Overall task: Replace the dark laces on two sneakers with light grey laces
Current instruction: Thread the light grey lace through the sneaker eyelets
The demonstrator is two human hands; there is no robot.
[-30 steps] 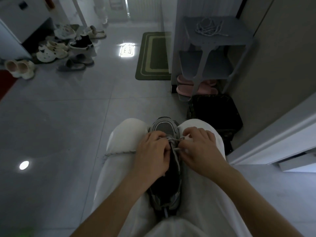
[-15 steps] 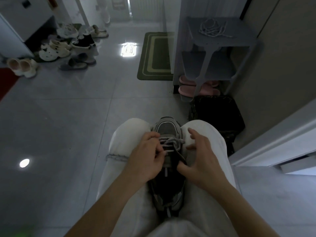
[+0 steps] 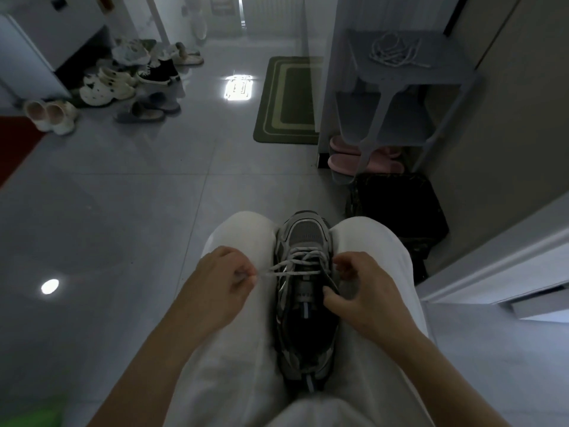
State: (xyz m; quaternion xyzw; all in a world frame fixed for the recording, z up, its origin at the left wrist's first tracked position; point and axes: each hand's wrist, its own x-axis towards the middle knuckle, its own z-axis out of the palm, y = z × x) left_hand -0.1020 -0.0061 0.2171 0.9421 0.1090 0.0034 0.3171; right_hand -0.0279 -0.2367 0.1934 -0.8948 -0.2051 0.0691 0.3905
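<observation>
Open floor left, shelf close right, sneaker lengthwise between your knees, toe away, left hand pinching light lace, grip of right hand unclear

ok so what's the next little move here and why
Probably feed the lace end pinched by the left hand through the next free eyelet of the sneaker: the light grey lace crosses only the toe-end rows, the rows nearer the ankle look unlaced, and the right hand grips its side.
</observation>
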